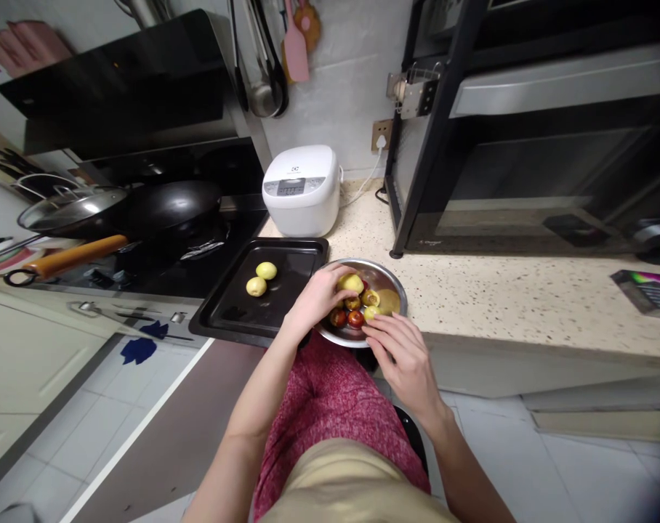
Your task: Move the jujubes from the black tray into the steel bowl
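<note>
A round metal bowl [391, 280] stands at the counter's front edge with several small fruits in it, some yellow-green and some dark red. Between the thumb and fingers of my left hand [322, 294] is a yellow-green fruit [350, 283], held over the bowl's left side. My right hand [400, 352] is at the bowl's front right rim, fingers stretched out. Its fingertips are at another yellow-green fruit [371, 312]; I cannot tell whether they touch it. Two more yellow-green fruits [256, 286] lie on a black baking tray [237, 319] left of the bowl.
A white rice cooker [302, 192] stands behind the tray and bowl. On the left, a dark wok [171, 203] and a lidded pan [79, 211] sit on the stove. A black oven [526, 174] is at the right, with a small dark box [649, 294] before it.
</note>
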`<state>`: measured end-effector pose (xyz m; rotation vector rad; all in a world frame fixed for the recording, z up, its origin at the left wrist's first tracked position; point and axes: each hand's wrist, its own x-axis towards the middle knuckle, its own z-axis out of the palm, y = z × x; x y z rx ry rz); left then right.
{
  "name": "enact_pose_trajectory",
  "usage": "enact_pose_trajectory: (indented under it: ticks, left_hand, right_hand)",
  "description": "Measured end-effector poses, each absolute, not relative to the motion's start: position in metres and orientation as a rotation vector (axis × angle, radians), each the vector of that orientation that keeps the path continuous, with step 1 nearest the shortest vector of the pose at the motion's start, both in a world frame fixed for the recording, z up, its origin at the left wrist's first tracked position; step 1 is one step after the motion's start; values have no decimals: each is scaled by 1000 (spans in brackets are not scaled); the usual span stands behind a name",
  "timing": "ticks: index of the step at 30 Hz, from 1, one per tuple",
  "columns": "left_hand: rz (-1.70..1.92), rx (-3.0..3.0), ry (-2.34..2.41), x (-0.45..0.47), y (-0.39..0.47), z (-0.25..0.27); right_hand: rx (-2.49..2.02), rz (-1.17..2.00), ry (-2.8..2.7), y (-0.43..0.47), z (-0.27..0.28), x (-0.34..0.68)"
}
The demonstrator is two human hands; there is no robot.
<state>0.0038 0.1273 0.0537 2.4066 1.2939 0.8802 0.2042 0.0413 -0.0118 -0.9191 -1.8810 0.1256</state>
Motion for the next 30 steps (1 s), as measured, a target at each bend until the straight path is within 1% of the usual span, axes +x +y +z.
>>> enact_pose_trajectory:
  ticks: [9,16,20,23,26,28,30]
  left_hand:
    - [846,2410,1295,-2,124,48]
    - [890,2415,1284,-6,119,49]
    - [967,2367,1360,-24,109,50]
    - [1080,2307,1534,-50,100,48]
    - [1182,2176,1881,-82,90,44]
    - [1133,2054,2161,-101,85,40]
    - [968,1944,2375,-115,82,36]
  right_hand:
    - [-905,115,-1891,42,-14,205]
    - [-906,121,-1900,42,-14,206]
    - [-887,106,-1913,44,-16,208]
    - [-867,96,-1926,45,-18,209]
    - [-862,95,-1928,45,-18,208]
    - [-868,100,-1922,45,-18,207]
    - [-876,107,-1920,45,-18,206]
